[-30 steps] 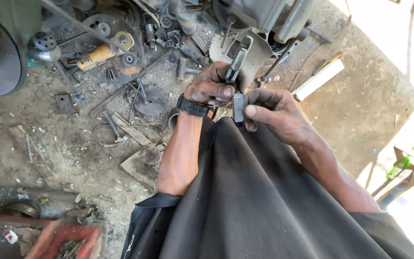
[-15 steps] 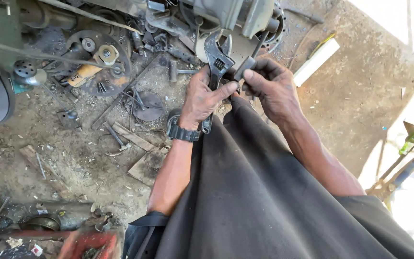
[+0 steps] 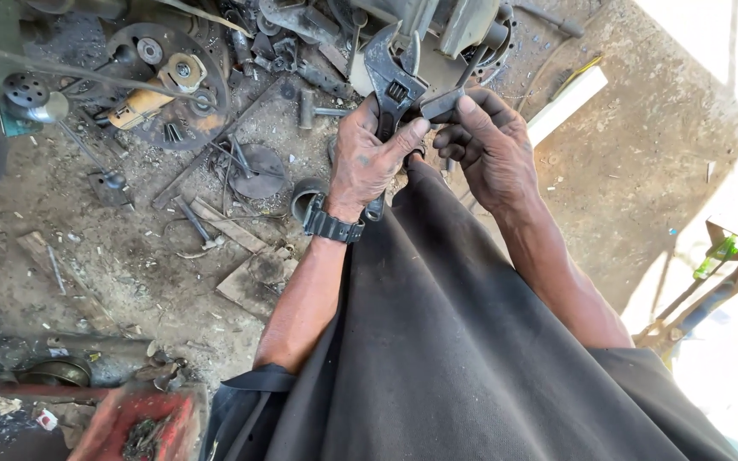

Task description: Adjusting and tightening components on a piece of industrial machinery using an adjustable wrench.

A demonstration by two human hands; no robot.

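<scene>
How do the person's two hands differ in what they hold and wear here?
The left hand grips a large dark adjustable wrench; the right hand pinches a small dark metal piece. The left wrist wears a black watch; the right is bare. Both are grimy and nearly touching.

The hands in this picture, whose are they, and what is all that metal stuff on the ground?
The camera sits on a person's head and looks down, so you see that person's own arms. The left hand, with a black wristwatch, grips a big adjustable wrench. The right hand pinches a small dark metal piece against the wrench. A black cloth covers the lap. On the dirty ground lie scrap parts: a round metal disc, a hammer and a red box.
</scene>
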